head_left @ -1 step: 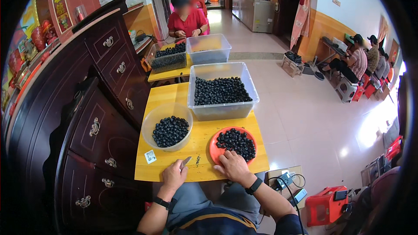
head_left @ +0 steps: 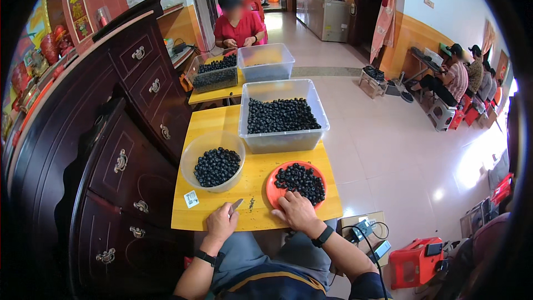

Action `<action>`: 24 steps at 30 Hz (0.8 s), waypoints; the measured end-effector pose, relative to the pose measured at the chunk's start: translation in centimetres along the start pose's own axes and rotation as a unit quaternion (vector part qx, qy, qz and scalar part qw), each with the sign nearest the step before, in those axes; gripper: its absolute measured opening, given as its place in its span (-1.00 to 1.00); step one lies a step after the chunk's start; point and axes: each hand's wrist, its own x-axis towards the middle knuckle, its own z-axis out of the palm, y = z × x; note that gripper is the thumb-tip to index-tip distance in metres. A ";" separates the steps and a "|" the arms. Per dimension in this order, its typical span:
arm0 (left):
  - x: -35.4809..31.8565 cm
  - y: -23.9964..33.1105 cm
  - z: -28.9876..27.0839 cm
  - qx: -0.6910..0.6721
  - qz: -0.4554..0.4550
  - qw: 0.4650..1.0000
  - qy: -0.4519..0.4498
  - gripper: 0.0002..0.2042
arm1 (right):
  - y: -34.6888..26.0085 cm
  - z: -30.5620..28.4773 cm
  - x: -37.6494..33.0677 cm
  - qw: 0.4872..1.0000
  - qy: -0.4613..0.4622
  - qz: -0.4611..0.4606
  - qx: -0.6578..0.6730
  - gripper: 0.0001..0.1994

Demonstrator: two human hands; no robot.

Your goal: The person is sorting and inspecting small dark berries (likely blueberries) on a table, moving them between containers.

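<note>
Gripping small blade (head_left: 236,205), seemingly: left hand (head_left: 221,223) | right hand (head_left: 296,211) at red plate (head_left: 273,188) rim

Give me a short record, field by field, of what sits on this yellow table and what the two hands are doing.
Surface: yellow table
Left hand: holds a small knife, blade pointing away over the table
Right hand: rests at the near edge of the orange plate, fingers touching it
Plate contents: small dark round fruits
Clear round bowl: left of the plate, part filled with the same fruits
Clear bin: behind the plate, a layer of fruits inside
Small card: near the left edge
Wrists: a dark band on each
</note>
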 end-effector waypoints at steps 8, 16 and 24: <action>0.0 0.0 0.3 0.026 -0.008 1.000 0.003 -0.80 | 0.5 0.4 0.2 1.000 0.009 -0.005 0.028 -0.67; 0.6 0.0 0.7 0.024 -0.013 0.999 0.018 -0.79 | 1.4 -0.1 1.5 0.997 -0.036 0.038 0.057 -0.65; -0.2 -0.3 0.4 0.014 -0.021 1.000 0.012 -0.78 | 1.7 0.0 2.1 0.996 -0.082 0.020 0.042 -0.64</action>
